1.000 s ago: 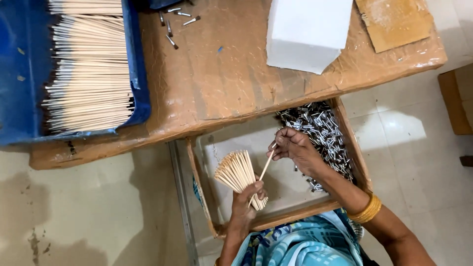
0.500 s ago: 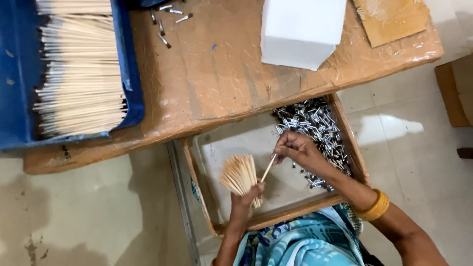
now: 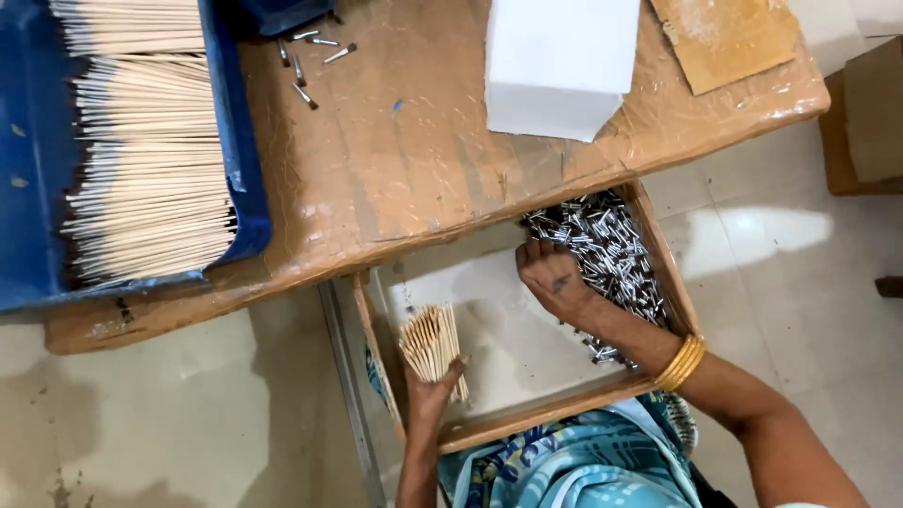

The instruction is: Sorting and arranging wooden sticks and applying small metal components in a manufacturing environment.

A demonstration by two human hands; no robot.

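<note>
Over an open wooden drawer (image 3: 546, 428), the left hand (image 3: 431, 390) gripped a fanned bundle of thin wooden sticks (image 3: 431, 341) while the right hand (image 3: 555, 277) reached, fingers curled, into heaped small metal caps (image 3: 607, 249), best picked singly.

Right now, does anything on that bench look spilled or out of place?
A few small metal pieces lie loose on the brown tabletop beside the blue tray of sticks, away from the big pile of metal pieces in the open drawer. Otherwise nothing stands out.
</note>
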